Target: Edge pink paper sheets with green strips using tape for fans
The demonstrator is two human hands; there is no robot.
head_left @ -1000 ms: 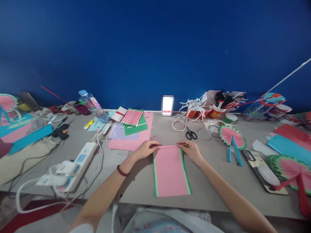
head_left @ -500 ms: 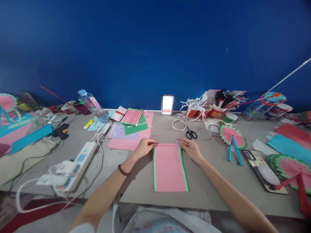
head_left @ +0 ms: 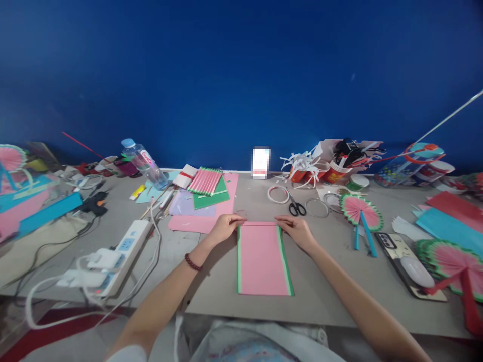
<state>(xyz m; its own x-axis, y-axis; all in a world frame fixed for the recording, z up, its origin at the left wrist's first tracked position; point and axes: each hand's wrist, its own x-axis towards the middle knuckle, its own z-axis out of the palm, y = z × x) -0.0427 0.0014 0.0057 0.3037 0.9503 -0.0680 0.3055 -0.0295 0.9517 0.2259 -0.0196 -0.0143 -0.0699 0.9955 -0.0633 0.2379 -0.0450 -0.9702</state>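
Observation:
A pink sheet of paper [head_left: 262,261] with green strips along both long sides lies on the grey table in front of me. Its far edge carries a narrow fold. My left hand [head_left: 226,227] pinches the far left corner, and my right hand [head_left: 296,230] pinches the far right corner. Just behind the sheet is a pair of black-handled scissors [head_left: 297,207], beside a white ring of tape or cord [head_left: 278,194]. To the left rear, a pleated pink and green paper [head_left: 206,181] rests on green and pink sheets.
On the left are a white power strip [head_left: 128,256] with cables and a leaning plastic bottle [head_left: 145,162]. On the right are paper fans [head_left: 361,211], a phone [head_left: 390,246] under a white mouse [head_left: 417,271], and cups [head_left: 335,172] of tools. A blurred upright screen [head_left: 260,163] stands at the back.
The sheet has shifted very slightly away from me, its near edge a little farther up. Both hands keep hold of its far corners.

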